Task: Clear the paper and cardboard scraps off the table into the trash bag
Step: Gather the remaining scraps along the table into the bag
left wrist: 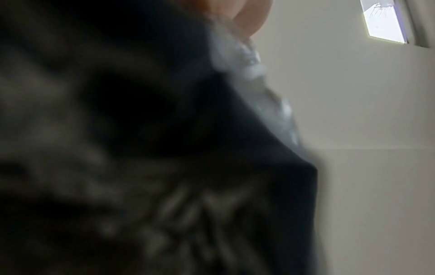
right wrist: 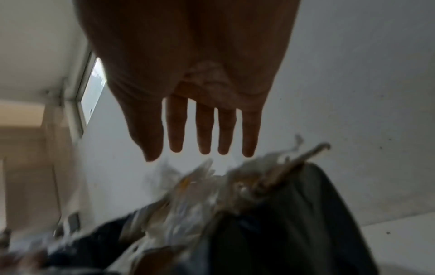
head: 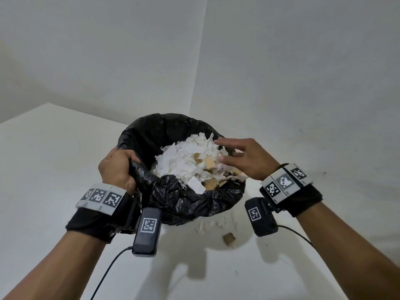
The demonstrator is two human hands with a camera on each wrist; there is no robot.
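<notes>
A black trash bag [head: 184,200] sits on the white table [head: 43,169], heaped with white paper scraps [head: 186,159] and brown cardboard bits [head: 208,163]. My left hand [head: 118,167] grips the bag's rim at its left side, fingers curled round the plastic. My right hand [head: 240,158] hovers just over the right of the heap, fingers straight and spread, holding nothing. In the right wrist view the right hand [right wrist: 200,130] hangs flat above the blurred paper scraps [right wrist: 200,186] and the trash bag [right wrist: 294,223]. The left wrist view is filled by the blurred trash bag [left wrist: 141,148].
A few white paper shreds [head: 213,225] and one brown cardboard piece [head: 229,238] lie on the table in front of the bag. White walls meet in a corner behind it. The table's left edge runs at upper left.
</notes>
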